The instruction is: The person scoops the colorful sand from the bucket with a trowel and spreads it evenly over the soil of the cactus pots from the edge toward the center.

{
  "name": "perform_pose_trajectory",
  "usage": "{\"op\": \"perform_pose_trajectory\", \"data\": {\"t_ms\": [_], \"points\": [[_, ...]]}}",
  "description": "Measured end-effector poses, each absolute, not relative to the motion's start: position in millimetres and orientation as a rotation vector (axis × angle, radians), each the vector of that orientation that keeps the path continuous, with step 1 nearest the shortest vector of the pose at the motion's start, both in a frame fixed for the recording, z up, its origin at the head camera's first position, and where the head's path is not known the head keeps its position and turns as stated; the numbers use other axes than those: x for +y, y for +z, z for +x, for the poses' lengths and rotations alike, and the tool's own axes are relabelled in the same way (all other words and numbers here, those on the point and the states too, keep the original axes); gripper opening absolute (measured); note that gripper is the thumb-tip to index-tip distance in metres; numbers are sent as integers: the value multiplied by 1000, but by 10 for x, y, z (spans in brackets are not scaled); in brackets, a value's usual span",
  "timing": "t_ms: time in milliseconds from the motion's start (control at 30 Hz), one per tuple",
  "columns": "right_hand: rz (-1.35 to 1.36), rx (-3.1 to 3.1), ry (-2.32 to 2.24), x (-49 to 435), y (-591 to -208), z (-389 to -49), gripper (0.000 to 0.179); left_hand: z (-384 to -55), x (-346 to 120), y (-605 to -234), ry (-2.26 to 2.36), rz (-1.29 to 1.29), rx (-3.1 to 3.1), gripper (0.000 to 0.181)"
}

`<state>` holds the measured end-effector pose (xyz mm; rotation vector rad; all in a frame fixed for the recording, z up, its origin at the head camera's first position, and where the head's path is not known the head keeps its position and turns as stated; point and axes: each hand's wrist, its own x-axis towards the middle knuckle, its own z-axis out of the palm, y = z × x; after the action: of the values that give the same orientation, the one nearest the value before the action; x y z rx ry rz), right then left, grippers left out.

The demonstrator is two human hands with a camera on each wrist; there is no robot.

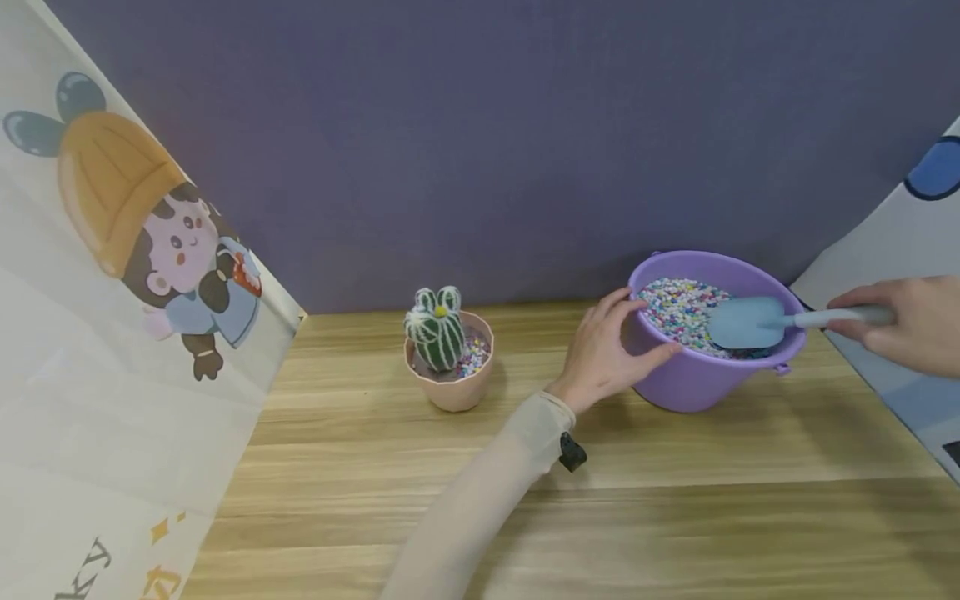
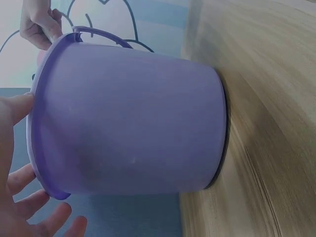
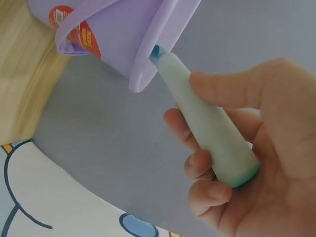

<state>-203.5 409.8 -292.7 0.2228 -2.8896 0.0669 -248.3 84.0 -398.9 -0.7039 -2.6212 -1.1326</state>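
A purple bucket (image 1: 686, 387) filled with small multicoloured beads (image 1: 678, 312) stands on the right of the table. Spread out at the bucket's left rim, my left hand (image 1: 607, 346) touches it with the thumb and fingertips; in the left wrist view some fingers stand free of it. My right hand (image 3: 276, 143) grips the pale handle of a small blue trowel (image 1: 750, 323). Its blade lies inside the bucket over the beads, reaching in across the right rim. The right wrist view shows fingers and thumb wrapped round the handle, with the blade mostly hidden by the rim.
Left of the bucket is a pink pot (image 1: 457, 393) with a knitted green cactus (image 1: 438, 337) and some beads in it. The wooden table (image 1: 360, 500) meets a dark backdrop (image 1: 480, 150) behind. Panels with cartoon prints flank both sides.
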Motion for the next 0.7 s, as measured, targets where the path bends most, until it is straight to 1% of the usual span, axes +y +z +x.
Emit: {"op": "perform_pose_trajectory", "data": {"t_ms": [133, 267, 500, 700], "points": [[271, -2881, 22, 4100, -2896, -2089, 40, -2485, 832, -3991, -1130, -704, -2613, 74], [281, -3018, 46, 4073, -2910, -2131, 43, -2482, 831, -4002, -1137, -707, -2609, 74], [381, -3102, 247, 3916, -3080, -2306, 45, -2473, 827, -4014, -1166, -692, -2604, 74], [357, -3082, 352, 3992, -3205, -2357, 48, -2476, 838, -4021, -1154, -700, -2593, 74]]}}
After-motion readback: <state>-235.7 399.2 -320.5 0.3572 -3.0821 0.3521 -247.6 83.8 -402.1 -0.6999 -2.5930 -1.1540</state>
